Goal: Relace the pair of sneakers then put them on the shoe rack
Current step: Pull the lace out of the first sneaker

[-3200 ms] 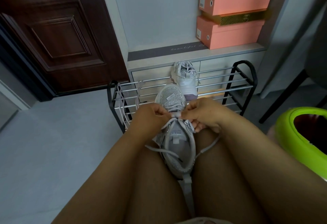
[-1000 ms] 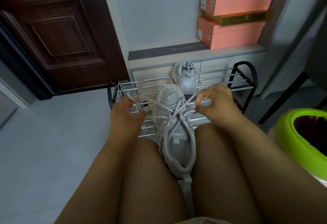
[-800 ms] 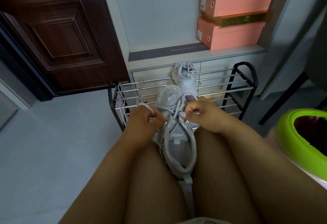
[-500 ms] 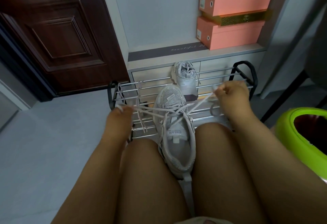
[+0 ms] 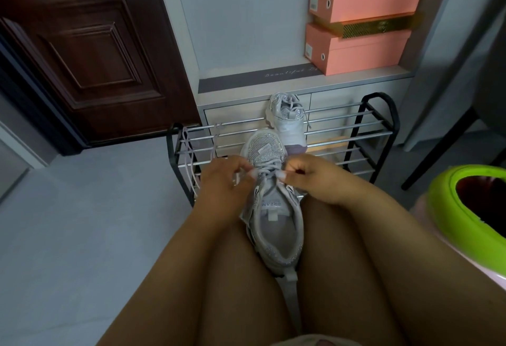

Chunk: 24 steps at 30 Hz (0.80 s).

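Lacing is unfinished: lace ends [image 5: 267, 172] are pinched by both hands [image 5: 223, 178] [image 5: 310, 176] over a sneaker [image 5: 273, 209] clamped between the knees; its mate [image 5: 287, 118] is already set on the rack's [image 5: 356, 132] top.

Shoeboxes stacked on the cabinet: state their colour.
Salmon pink shoeboxes, with one gold box between them; the head view shows it.
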Each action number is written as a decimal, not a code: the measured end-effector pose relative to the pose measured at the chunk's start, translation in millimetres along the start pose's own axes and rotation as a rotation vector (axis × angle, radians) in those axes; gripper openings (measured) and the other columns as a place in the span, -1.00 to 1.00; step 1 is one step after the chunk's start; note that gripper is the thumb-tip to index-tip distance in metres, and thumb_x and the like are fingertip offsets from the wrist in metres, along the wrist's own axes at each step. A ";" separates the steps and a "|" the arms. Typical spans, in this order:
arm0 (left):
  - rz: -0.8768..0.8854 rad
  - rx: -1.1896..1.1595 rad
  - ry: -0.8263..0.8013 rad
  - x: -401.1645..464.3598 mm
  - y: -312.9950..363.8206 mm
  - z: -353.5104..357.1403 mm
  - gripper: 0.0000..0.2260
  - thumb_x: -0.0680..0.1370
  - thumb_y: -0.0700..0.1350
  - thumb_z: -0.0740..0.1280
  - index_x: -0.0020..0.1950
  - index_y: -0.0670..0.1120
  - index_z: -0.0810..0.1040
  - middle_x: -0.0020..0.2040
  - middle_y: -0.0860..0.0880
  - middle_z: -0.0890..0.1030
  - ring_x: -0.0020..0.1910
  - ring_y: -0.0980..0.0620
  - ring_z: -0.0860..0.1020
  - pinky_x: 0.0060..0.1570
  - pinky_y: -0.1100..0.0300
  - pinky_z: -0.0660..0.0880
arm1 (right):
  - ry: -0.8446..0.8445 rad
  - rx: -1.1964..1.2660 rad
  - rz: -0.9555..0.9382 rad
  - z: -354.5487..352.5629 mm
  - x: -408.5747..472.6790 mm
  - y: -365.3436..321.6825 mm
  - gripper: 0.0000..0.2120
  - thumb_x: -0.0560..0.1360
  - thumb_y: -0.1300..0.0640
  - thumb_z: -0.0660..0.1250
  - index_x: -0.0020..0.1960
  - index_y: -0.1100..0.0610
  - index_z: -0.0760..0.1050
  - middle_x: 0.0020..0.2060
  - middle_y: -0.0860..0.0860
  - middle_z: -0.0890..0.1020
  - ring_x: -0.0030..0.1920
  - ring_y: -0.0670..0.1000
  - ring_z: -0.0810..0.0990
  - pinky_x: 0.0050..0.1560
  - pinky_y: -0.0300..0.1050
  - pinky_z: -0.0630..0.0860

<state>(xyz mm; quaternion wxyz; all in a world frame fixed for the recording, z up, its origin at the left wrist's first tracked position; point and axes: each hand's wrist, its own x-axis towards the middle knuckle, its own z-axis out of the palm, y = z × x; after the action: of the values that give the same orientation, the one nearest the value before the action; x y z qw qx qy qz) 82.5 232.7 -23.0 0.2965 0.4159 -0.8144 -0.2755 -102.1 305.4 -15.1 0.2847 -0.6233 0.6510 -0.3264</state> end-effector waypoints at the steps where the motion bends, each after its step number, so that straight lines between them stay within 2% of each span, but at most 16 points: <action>1: 0.021 0.010 -0.020 1.3 -1.8 2.3 -0.97 0.52 -0.01 0.34 -0.12 0.10 0.54 -0.09 0.11 0.54 0.00 0.05 0.50 0.06 0.05 0.45 | 0.014 0.029 0.016 -0.3 -0.4 0.7 -0.71 0.53 0.09 0.31 -0.28 0.25 0.41 -0.44 -0.06 0.37 -0.45 -0.20 0.32 -0.34 -0.30 0.29; 2: 0.030 0.011 -0.038 2.3 -3.5 4.3 -0.94 0.52 -0.02 0.35 -0.16 0.08 0.53 -0.12 0.13 0.52 0.00 0.04 0.49 0.07 0.04 0.44 | 0.073 0.054 0.026 -0.9 -1.6 -1.7 -0.72 0.54 0.13 0.30 -0.29 0.25 0.41 -0.43 -0.06 0.36 -0.45 -0.21 0.33 -0.34 -0.32 0.29; 4: 0.036 0.021 -0.052 2.6 -5.4 6.8 -0.85 0.51 -0.03 0.37 -0.26 0.06 0.49 -0.18 0.13 0.50 -0.03 0.01 0.48 0.06 0.04 0.43 | 0.318 0.132 0.064 -4.0 -2.8 -7.4 -0.72 0.55 0.22 0.25 -0.34 0.17 0.38 -0.39 -0.05 0.38 -0.39 -0.20 0.40 -0.24 -0.28 0.33; 6: 0.026 0.044 -0.049 3.3 -9.5 8.6 -0.79 0.50 -0.05 0.38 -0.32 0.04 0.45 -0.19 0.05 0.51 -0.06 -0.02 0.48 0.03 0.02 0.45 | 0.629 0.446 0.163 -18.6 -1.5 -9.5 -0.69 0.57 0.28 0.16 -0.35 0.12 0.33 -0.40 -0.01 0.41 -0.44 -0.19 0.47 -0.18 -0.27 0.37; 8: 0.010 0.054 -0.044 2.3 -9.2 9.4 -0.76 0.50 -0.06 0.37 -0.34 0.05 0.42 -0.18 0.03 0.50 -0.08 -0.02 0.47 -0.02 0.08 0.42 | 0.816 0.888 0.166 -40.3 -3.4 -7.5 -0.70 0.55 0.27 0.14 -0.36 0.14 0.33 -0.47 0.02 0.42 -0.49 -0.11 0.46 -0.15 -0.13 0.40; 9: 0.003 0.045 -0.040 2.4 -8.7 9.6 -0.76 0.51 -0.06 0.36 -0.35 0.05 0.42 -0.20 0.03 0.49 -0.10 -0.01 0.47 -0.07 0.12 0.40 | 0.803 0.995 0.144 -46.8 -4.9 -3.5 -0.71 0.51 0.26 0.18 -0.39 0.15 0.35 -0.49 0.04 0.42 -0.47 -0.05 0.46 -0.19 -0.08 0.43; 10: -0.008 0.027 -0.037 2.5 -7.1 9.1 -0.75 0.52 -0.06 0.34 -0.35 0.03 0.43 -0.23 0.03 0.50 -0.15 0.02 0.48 -0.12 0.17 0.38 | 0.714 0.976 0.143 -47.9 -7.1 -2.2 -0.75 0.44 0.25 0.22 -0.42 0.16 0.39 -0.50 0.06 0.43 -0.46 0.00 0.46 -0.23 -0.09 0.42; 12: -0.052 -0.028 -0.036 2.5 -1.1 7.0 -0.75 0.56 -0.05 0.29 -0.31 -0.08 0.47 -0.32 0.03 0.49 -0.30 0.10 0.45 -0.27 0.27 0.34 | 0.448 0.772 0.144 -35.1 -8.3 1.6 -0.87 0.28 0.27 0.26 -0.44 0.20 0.49 -0.48 0.12 0.50 -0.42 0.07 0.49 -0.31 -0.14 0.41; 14: -0.083 -0.045 -0.023 2.1 5.4 3.9 -0.75 0.59 -0.03 0.24 -0.23 -0.11 0.50 -0.34 0.02 0.51 -0.36 0.13 0.43 -0.33 0.26 0.33 | 0.293 0.506 0.154 -20.2 -5.3 4.7 -0.89 0.35 0.32 0.29 -0.34 0.24 0.51 -0.41 0.13 0.51 -0.35 0.07 0.46 -0.24 -0.09 0.42; 16: -0.084 -0.031 -0.012 4.4 8.9 2.5 -0.77 0.59 -0.03 0.23 -0.19 -0.09 0.53 -0.32 0.02 0.57 -0.34 0.11 0.50 -0.31 0.25 0.38 | 0.332 0.218 0.134 -15.5 1.1 3.0 -0.89 0.45 0.26 0.33 -0.25 0.23 0.52 -0.38 0.03 0.52 -0.31 -0.01 0.45 -0.17 -0.11 0.40; 18: -0.098 -0.006 -0.015 7.7 10.8 3.6 -0.81 0.58 -0.01 0.27 -0.21 -0.02 0.54 -0.35 0.04 0.60 -0.37 0.15 0.52 -0.35 0.27 0.37 | 0.330 0.067 0.122 -14.4 5.1 -2.9 -0.86 0.49 0.13 0.35 -0.19 0.18 0.55 -0.34 0.01 0.56 -0.31 -0.05 0.46 -0.21 -0.18 0.38; 20: -0.117 0.017 -0.010 11.4 12.0 6.6 -0.84 0.53 0.03 0.34 -0.22 0.04 0.54 -0.38 0.07 0.60 -0.39 0.17 0.54 -0.37 0.28 0.39 | 0.267 0.006 0.136 -9.2 8.8 -9.1 -0.84 0.49 0.06 0.36 -0.20 0.13 0.56 -0.34 0.04 0.60 -0.35 -0.05 0.50 -0.27 -0.23 0.41; 24: -0.119 0.020 -0.002 14.0 14.5 11.2 -0.84 0.46 0.01 0.44 -0.29 0.04 0.55 -0.43 0.09 0.57 -0.38 0.06 0.60 -0.27 0.18 0.54 | 0.263 0.049 0.210 3.4 15.0 -17.1 -0.79 0.41 0.11 0.46 -0.35 0.03 0.51 -0.48 -0.03 0.56 -0.53 -0.14 0.45 -0.33 -0.20 0.45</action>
<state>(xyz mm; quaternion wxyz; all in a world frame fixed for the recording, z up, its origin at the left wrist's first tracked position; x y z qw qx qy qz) 60.4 230.4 -16.8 0.2744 0.4664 -0.7912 -0.2848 -89.7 290.0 -3.3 0.2448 -0.4967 0.7360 -0.3894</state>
